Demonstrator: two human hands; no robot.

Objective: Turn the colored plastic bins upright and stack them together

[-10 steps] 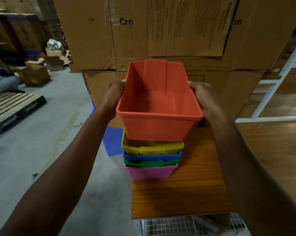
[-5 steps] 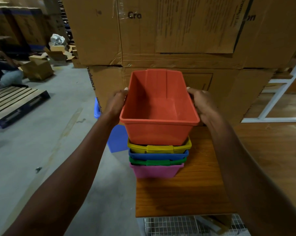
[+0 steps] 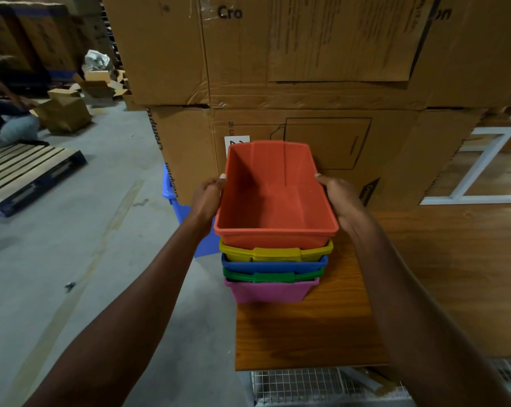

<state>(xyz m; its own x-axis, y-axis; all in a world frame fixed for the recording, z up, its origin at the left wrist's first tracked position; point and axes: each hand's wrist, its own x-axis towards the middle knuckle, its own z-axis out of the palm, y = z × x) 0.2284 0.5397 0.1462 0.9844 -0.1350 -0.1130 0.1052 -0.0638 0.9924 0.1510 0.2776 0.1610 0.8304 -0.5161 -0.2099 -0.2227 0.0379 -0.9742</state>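
Observation:
An upright orange bin [image 3: 275, 198] sits nested on top of a stack of bins: yellow [image 3: 275, 253], blue [image 3: 273, 265], green [image 3: 273, 277] and pink [image 3: 270, 290] at the bottom. The stack stands on a wooden table [image 3: 307, 333] near its left edge. My left hand [image 3: 207, 198] grips the orange bin's left rim. My right hand [image 3: 341, 198] grips its right rim. Only the rims of the middle bins show.
Large stacked cardboard boxes [image 3: 307, 69] rise right behind the bins. A blue bin [image 3: 186, 218] lies on the floor left of the table. A wooden pallet [image 3: 22, 171] and a seated person [image 3: 4, 121] are far left. A white frame [image 3: 483, 165] stands at right.
The orange bin has come down between my hands into the yellow bin, so it now rests nested on the stack. Both hands kept their hold on its rims.

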